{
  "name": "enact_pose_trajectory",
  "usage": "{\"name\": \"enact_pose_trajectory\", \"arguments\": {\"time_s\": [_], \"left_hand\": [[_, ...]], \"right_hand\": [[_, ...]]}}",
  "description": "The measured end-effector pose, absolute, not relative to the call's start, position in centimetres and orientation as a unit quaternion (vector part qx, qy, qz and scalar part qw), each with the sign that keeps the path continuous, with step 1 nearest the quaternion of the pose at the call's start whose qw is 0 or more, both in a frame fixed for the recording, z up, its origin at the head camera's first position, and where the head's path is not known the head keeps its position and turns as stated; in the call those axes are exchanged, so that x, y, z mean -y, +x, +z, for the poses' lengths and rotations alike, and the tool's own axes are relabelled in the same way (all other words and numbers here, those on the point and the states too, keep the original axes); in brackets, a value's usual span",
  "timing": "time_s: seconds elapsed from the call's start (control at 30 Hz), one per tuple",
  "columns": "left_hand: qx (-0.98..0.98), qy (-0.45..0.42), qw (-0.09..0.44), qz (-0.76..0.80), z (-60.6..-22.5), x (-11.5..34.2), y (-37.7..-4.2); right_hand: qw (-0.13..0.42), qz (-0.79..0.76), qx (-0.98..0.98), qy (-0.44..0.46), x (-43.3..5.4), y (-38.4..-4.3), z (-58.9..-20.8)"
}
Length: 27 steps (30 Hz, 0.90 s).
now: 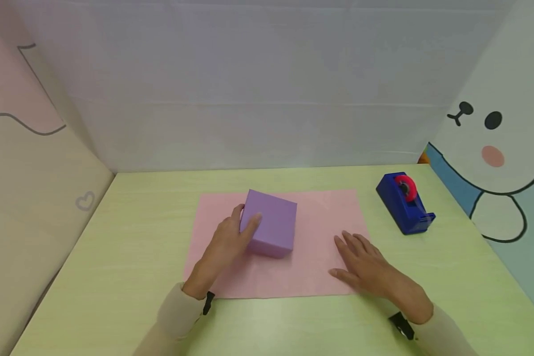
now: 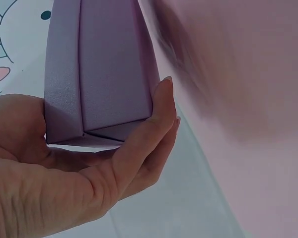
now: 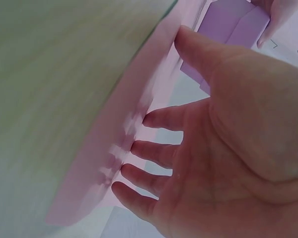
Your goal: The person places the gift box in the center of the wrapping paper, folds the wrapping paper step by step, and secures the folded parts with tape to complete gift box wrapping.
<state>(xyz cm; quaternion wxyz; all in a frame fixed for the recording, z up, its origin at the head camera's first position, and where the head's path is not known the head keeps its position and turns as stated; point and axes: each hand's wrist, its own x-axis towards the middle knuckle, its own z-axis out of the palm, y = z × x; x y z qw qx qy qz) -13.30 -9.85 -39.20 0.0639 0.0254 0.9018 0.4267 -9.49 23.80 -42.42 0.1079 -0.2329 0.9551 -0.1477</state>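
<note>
A purple lidded box (image 1: pixel 271 222) is over the middle of a pink sheet of paper (image 1: pixel 320 277). My left hand (image 1: pixel 227 242) grips its left side, thumb across the top face and fingers wrapped around the far side. In the left wrist view, the box (image 2: pixel 109 69) shows a lid seam, and the curled fingers (image 2: pixel 144 139) press against its lower edge. With fingers spread and nearly straight, my right hand (image 1: pixel 365 267) rests its fingertips on the right part of the paper. The right wrist view shows those fingertips at the paper's surface (image 3: pixel 104 148).
A blue tape dispenser (image 1: pixel 402 202) with a red roll stands at the right, beyond my right hand. The pale wood-grain table (image 1: pixel 151 212) is bordered by a plain back wall (image 1: pixel 267 89) and printed side panels.
</note>
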Motion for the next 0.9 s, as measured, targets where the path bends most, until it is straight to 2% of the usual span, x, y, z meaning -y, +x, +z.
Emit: {"name": "enact_pose_trajectory", "arguments": {"time_s": [0.37, 0.9], "left_hand": [[-0.911, 0.014, 0.086, 0.403, -39.5, 7.2, -13.7], [-0.937, 0.045, 0.036, 0.344, -39.6, 6.1, -13.3]], "right_hand": [[0.095, -0.145, -0.956, -0.235, -23.6, -9.4, -42.3], [0.099, -0.140, -0.958, -0.232, -23.5, -9.4, -42.2]]}}
